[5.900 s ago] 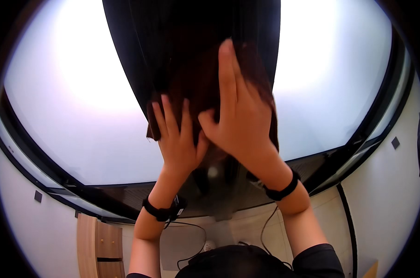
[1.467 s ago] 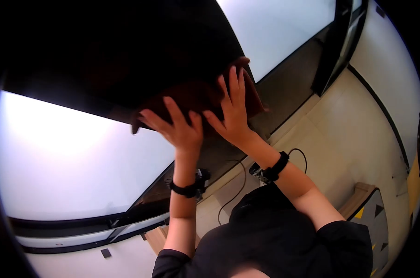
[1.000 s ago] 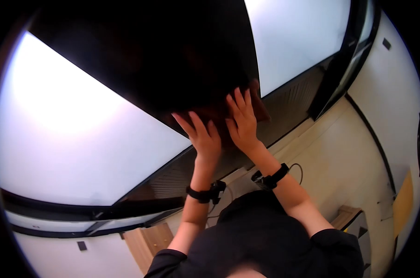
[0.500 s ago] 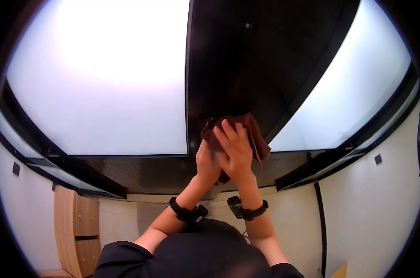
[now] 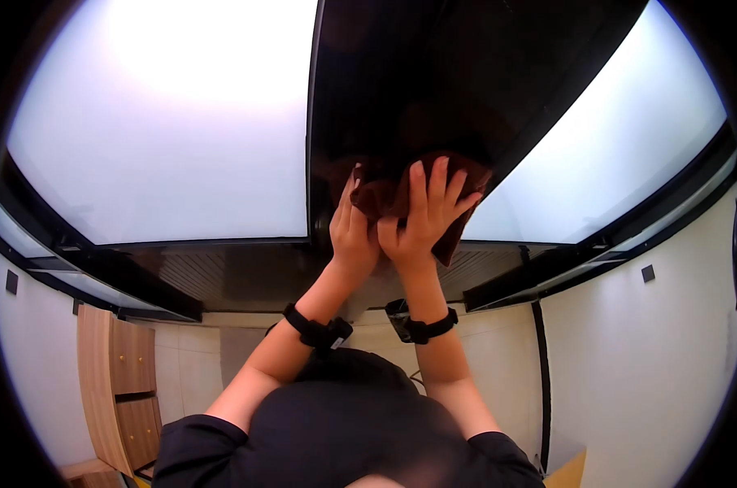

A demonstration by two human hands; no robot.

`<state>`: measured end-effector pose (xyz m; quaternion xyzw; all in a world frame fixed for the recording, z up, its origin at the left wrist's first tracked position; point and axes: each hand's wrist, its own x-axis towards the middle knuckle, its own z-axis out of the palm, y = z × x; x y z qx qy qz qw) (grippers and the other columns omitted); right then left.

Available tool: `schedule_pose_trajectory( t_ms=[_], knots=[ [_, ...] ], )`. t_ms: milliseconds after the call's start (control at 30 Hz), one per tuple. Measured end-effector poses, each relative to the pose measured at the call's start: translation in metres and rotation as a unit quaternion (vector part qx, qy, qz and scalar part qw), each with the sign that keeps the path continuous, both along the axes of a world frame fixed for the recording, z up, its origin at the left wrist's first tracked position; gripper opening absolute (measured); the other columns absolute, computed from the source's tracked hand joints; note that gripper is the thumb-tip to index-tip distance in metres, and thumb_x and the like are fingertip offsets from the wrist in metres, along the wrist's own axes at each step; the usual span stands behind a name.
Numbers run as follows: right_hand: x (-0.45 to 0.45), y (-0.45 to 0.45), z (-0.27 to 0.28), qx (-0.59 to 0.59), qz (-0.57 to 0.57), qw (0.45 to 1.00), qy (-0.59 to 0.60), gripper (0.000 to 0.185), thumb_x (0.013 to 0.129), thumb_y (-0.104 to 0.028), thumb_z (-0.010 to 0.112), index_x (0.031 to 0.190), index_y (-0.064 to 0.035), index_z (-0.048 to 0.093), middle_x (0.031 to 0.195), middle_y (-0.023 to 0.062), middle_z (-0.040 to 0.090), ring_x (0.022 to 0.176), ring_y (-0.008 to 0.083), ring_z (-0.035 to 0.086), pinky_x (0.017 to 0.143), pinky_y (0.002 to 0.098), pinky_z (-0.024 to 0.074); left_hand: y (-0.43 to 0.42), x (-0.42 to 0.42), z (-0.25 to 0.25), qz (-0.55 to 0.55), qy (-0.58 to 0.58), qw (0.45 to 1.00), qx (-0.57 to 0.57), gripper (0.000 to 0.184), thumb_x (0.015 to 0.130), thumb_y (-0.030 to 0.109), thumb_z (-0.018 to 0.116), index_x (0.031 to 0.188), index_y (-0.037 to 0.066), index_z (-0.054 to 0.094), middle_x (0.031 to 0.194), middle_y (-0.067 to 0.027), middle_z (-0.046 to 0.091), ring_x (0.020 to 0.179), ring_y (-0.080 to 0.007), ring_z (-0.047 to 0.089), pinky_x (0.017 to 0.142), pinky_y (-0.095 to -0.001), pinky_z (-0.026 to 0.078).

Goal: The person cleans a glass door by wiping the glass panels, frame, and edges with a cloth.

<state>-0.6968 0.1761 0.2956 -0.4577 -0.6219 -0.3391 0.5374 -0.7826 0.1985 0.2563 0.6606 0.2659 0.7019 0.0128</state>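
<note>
A dark reddish-brown cloth point(image 5: 384, 195) lies bunched against a glossy black panel point(image 5: 401, 89) in front of me. My right hand point(image 5: 423, 213) presses the cloth to the panel, its fingers spread over it. A loose fold of the cloth hangs below that hand on the right. On the cloth's left side, my left hand point(image 5: 352, 236) holds its edge with the fingers pointing up. Part of the left hand's grip is hidden by the cloth. The heels of both hands are close together.
Bright white panels flank the black one, a left panel point(image 5: 181, 138) and a right panel point(image 5: 580, 163), both in black frames. A wooden cabinet point(image 5: 132, 358) with small knobs stands at the lower left. Black straps with small devices circle both wrists.
Both hands have moved upward along the black panel with the cloth. The right hand has shifted slightly right and its fingers have spread wider; the left has moved slightly apart from it.
</note>
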Motion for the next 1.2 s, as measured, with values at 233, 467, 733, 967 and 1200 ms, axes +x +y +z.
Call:
schedule_pose_trajectory(
  t_ms=[233,467,733,967,1200],
  knots=[
    [0.012,-0.005,-0.015,-0.034,-0.004,0.999,-0.040,0.056,0.075,-0.038,0.048,0.124,-0.0095,0.053,0.136,0.0173,0.040,0.128,0.0420,0.027,0.104,0.0592,0.0056,-0.008,-0.007,-0.005,-0.006,0.029,0.999,-0.018,0.043,0.079,0.000,0.053,0.120,-0.008,0.044,0.129,-0.0280,0.042,0.114,-0.0430,0.047,0.091,-0.0419,0.044],
    [0.016,-0.007,-0.012,-0.014,-0.047,0.997,0.065,0.066,0.077,-0.036,0.052,0.134,-0.0058,0.037,0.143,0.0199,0.026,0.134,0.0428,0.013,0.105,0.0584,0.0042,-0.002,-0.014,0.013,-0.027,0.047,0.993,0.109,0.049,0.077,-0.003,0.053,0.126,0.002,0.047,0.133,-0.0264,0.038,0.116,-0.0437,0.045,0.090,-0.0445,0.044],
    [-0.001,-0.031,-0.057,-0.089,-0.042,0.980,0.172,0.069,0.084,-0.027,0.051,0.140,-0.0014,0.020,0.146,0.0255,0.011,0.134,0.0441,0.010,0.106,0.0537,0.0116,-0.009,-0.013,-0.041,-0.063,0.120,0.991,0.002,0.053,0.076,0.002,0.061,0.126,0.007,0.047,0.140,-0.0314,0.021,0.119,-0.0488,0.037,0.092,-0.0451,0.041],
    [0.002,-0.048,-0.111,-0.168,0.038,0.902,0.397,0.075,0.082,-0.022,0.061,0.139,0.0023,0.018,0.138,0.0258,0.025,0.127,0.0381,0.027,0.104,0.0397,0.0247,-0.015,-0.009,-0.085,-0.043,0.130,0.990,-0.016,0.064,0.081,0.003,0.059,0.137,0.011,0.030,0.141,-0.0328,0.017,0.120,-0.0522,0.034,0.092,-0.0433,0.042],
    [0.017,-0.058,-0.130,-0.238,-0.049,0.897,0.369,0.058,0.077,-0.011,0.065,0.127,0.0027,0.039,0.120,0.0194,0.046,0.111,0.0323,0.045,0.095,0.0372,0.0355,-0.032,-0.008,-0.109,-0.133,0.069,0.975,-0.165,0.038,0.081,0.000,0.058,0.118,0.000,0.050,0.138,-0.0283,0.028,0.120,-0.0430,0.040,0.093,-0.0417,0.043]
  ],
)
